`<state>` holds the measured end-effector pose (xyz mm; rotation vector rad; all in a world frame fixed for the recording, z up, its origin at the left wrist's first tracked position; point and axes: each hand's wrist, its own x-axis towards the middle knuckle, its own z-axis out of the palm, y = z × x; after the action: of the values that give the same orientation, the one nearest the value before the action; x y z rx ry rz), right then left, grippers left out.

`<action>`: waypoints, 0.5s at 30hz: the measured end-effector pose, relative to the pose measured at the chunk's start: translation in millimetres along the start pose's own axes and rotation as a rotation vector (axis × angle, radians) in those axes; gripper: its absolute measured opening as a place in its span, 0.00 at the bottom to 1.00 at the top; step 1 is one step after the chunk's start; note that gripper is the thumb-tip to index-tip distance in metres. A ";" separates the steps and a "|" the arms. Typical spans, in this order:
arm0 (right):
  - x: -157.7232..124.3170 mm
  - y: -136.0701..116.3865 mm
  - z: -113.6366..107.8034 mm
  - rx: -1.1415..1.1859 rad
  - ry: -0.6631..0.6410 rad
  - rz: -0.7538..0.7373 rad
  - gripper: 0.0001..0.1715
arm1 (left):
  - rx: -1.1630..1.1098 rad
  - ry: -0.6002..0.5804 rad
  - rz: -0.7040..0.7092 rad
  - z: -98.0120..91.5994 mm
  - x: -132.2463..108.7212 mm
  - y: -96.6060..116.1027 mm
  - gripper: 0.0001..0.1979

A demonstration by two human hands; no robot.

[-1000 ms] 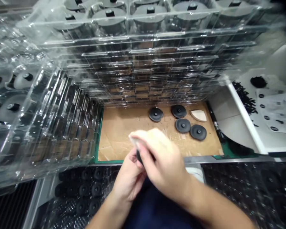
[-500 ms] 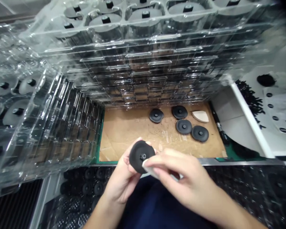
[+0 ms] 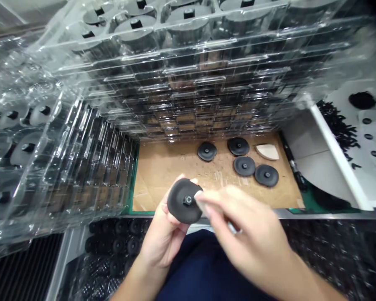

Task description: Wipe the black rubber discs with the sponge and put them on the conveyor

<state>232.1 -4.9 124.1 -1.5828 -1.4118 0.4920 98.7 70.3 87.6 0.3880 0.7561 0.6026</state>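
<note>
A tall stack of clear plastic trays [image 3: 188, 92] fills the far side, above a flat brown cardboard sheet [image 3: 163, 167]. At the near edge, the person's right hand [image 3: 250, 230] pinches between thumb and fingers, while the left hand [image 3: 164, 238] grasps a round black disc [image 3: 179, 205] with a raised central stud, face up. Four similar black discs [image 3: 244, 170] lie on the sheet's right half, near a cream wedge-shaped pad [image 3: 267, 151]. The right hand's pinched thin whitish piece [image 3: 201, 204] sits at the held disc's right rim.
</note>
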 end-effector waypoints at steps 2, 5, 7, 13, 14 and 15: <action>0.3 1.1 -0.1 0.084 -0.057 -0.046 0.13 | 0.006 0.012 -0.028 0.9 0.3 -1.1 0.20; 4.3 19.3 1.3 0.129 -0.069 0.098 0.11 | -0.018 0.022 0.014 0.0 0.7 -1.6 0.19; 5.7 43.4 5.9 0.023 0.003 0.242 0.11 | -0.042 0.015 0.039 -2.1 1.1 -1.6 0.22; -21.0 111.7 42.2 -0.143 -0.013 0.352 0.15 | -0.051 0.020 0.012 -7.3 2.1 -1.5 0.30; -27.9 116.8 48.3 -0.168 -0.010 0.353 0.15 | -0.046 0.022 0.008 -7.8 2.4 -1.3 0.31; -34.4 120.1 53.5 -0.194 0.001 0.351 0.16 | -0.042 0.021 0.006 -8.2 2.9 -1.0 0.33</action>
<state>247.5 -6.3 -10.9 -2.0029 -1.2125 0.5703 94.7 72.2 80.0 0.3454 0.7617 0.6280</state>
